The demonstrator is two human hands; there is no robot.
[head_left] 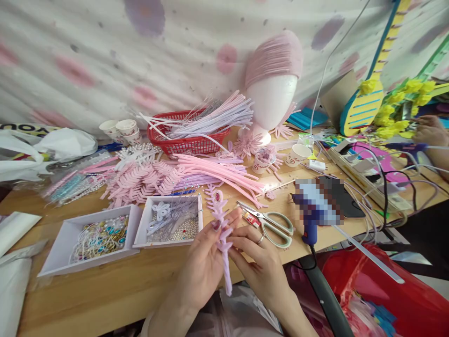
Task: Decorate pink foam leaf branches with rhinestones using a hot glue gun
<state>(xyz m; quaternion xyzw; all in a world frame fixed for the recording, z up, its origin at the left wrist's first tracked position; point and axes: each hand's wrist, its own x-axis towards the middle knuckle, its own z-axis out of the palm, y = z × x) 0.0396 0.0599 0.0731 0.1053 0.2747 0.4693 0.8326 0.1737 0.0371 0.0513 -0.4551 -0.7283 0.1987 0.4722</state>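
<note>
A lilac pipe-cleaner piece (226, 262) with leaf-like loops along its stem and a red gem near its top stands nearly upright between my hands. My left hand (201, 262) is wrapped round its left side, thumb against the loops. From the right, the bent fingers of my right hand (261, 262), with a ring on one, pinch the same piece at mid-stem. Scissors (277, 224) lie just beyond my right hand. Left of my hands are a white box (140, 234) of pearls and lilac pieces and another white box (59, 250) of gems and beads.
A red basket (199, 146) of pipe cleaners stands at the back, beside a white foam head (273, 100). Pink stems (220, 173) lie in front. A blue glue gun (310, 224), cables and a power strip (372, 182) are right. Another person's hand (431, 131) shows far right.
</note>
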